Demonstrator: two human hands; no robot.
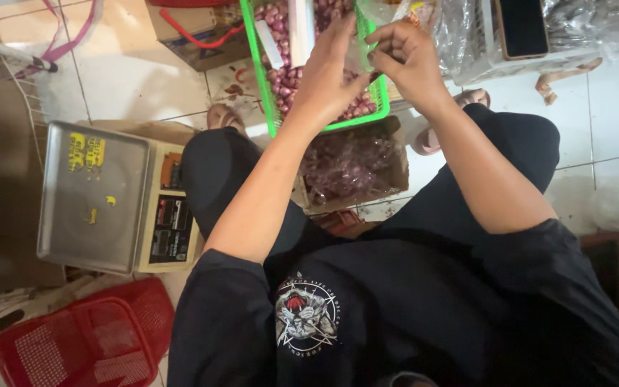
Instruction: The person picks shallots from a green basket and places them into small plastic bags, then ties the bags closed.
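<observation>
Left hand [327, 72]: raised over green basket [258, 64], fingers closed on clear plastic bag [368, 18]
Right hand [404, 54]: fingertips pinching same bag's edge
Bag: held between both hands, above shallots [281, 75]
Scale [94, 197]: on floor, left of knee
Red basket [87, 340]: below scale

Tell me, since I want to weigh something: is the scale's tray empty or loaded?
Empty: the scale's steel tray carries nothing but small yellow stickers.
</observation>
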